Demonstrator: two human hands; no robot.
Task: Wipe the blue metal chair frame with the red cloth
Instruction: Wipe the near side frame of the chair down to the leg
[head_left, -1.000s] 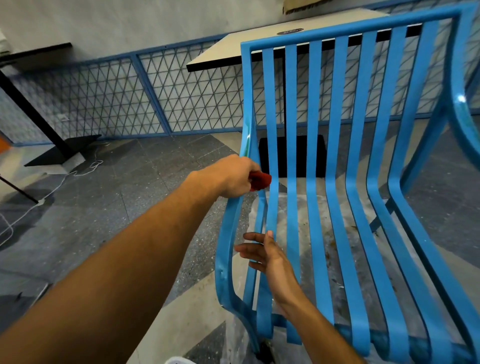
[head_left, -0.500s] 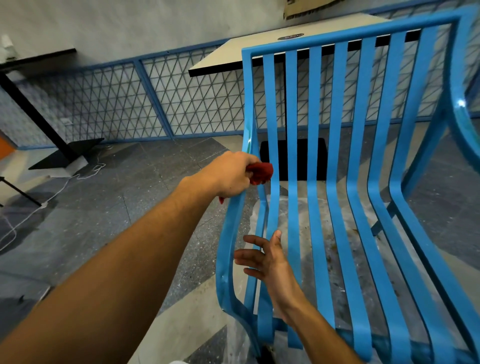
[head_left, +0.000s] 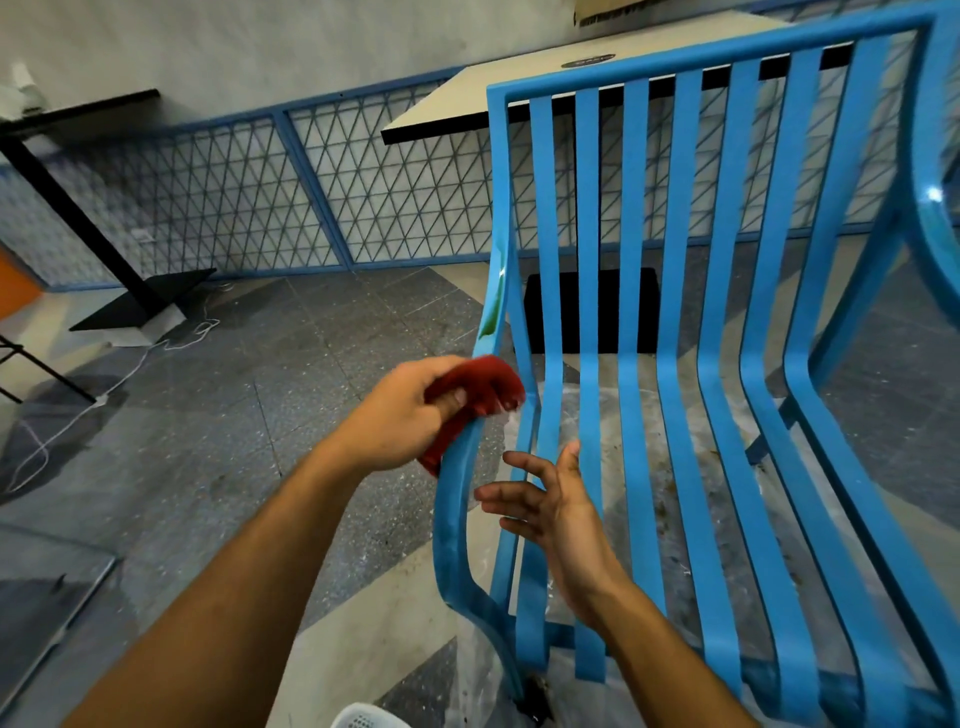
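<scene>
The left hand (head_left: 400, 415) is closed around a red cloth (head_left: 475, 397), thumb on top and fingers wrapped under, and presses the cloth onto the outer side bar of the blue chair (head_left: 675, 364) where that bar bends from the backrest into the seat. The cloth bunches over the bar just beyond the knuckles, and a strip of it hangs down below the palm against the outside of the same bar.

Just beside and below that hand, inside the frame, the right hand (head_left: 553, 506) is open with its fingers spread and pointing toward the side bar. Its fingertips lie near the bar, apart from the cloth; whether the thumb touches the slat beside it cannot be told.

Beyond both hands the chair's slats rise to the top rail and run down under the right forearm to the front edge of the seat. Under the seat lies a sheet of clear plastic (head_left: 571, 410) with brown specks on it.

Past the left hand the floor (head_left: 260, 415) is dark speckled tile with a pale band nearer the wrist, and a white cable (head_left: 130, 364) trails across it. Behind the backrest stands a pale table (head_left: 457, 109), and behind that a blue mesh fence (head_left: 260, 197) along the wall. A white basket rim (head_left: 363, 718) shows below the forearms.
</scene>
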